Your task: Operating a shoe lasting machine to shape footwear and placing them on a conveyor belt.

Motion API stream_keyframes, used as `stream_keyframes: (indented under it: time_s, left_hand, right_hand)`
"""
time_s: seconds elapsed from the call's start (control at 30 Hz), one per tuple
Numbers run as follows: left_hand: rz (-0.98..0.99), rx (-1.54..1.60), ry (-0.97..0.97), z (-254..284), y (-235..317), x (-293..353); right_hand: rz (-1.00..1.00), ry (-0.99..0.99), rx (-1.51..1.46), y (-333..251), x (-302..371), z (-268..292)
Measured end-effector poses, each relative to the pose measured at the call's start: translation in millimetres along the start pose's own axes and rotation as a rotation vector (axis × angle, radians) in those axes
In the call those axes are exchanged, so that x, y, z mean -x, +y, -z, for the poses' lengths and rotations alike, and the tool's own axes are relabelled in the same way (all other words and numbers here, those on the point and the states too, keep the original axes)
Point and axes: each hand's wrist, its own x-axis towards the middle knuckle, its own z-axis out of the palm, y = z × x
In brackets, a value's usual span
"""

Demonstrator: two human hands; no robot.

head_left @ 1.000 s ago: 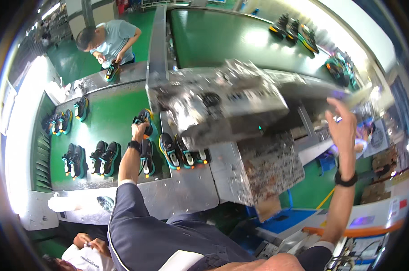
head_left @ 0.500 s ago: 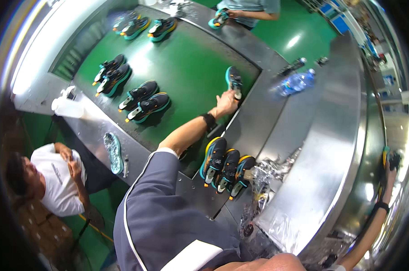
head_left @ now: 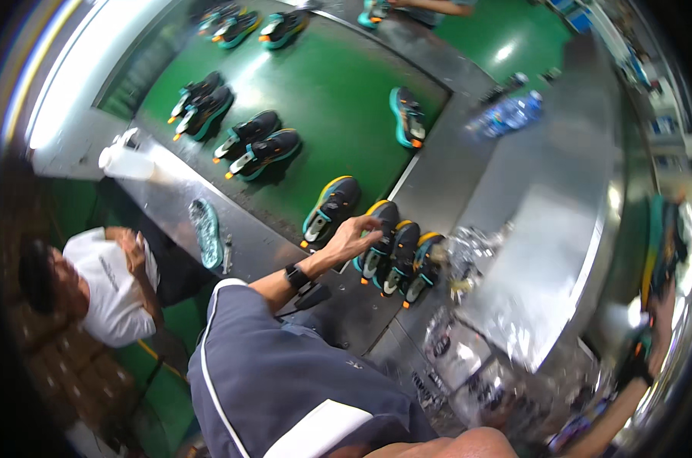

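Note:
My left hand hovers at the nearest end of a short row of black shoes with teal and yellow soles, its fingers loosely curled but apart. It is over or beside the first shoe of that row; I cannot tell whether it touches. Just left of the hand, a single shoe lies on the green belt. Another shoe sits alone near the belt's right edge. At the far right rim, my right hand grips a shoe, blurred and stretched by the lens.
Several more shoes stand in pairs on the green belt. A teal sole and a white bottle rest on the left metal ledge. Clear plastic wrap and a water bottle lie right. A person sits left; another stands at the far side.
My left hand has let go of the shoe at the belt's right edge and come back toward the near row. The shoe in my right hand now shows larger. The whole view has shifted.

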Motion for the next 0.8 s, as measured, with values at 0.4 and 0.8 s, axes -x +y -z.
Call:
stream_keyframes:
  time_s: [0.4, 0.8]
  left_hand:
    - [0.238, 0.409, -1.551, -93, 150, 184]
    - [0.802, 0.329, -2.261, -249, 191, 451]
  right_hand:
    - [0.305, 0.551, 0.039, -167, 242, -55]
    - [-0.265, 0.866, 0.095, -189, 805, -238]
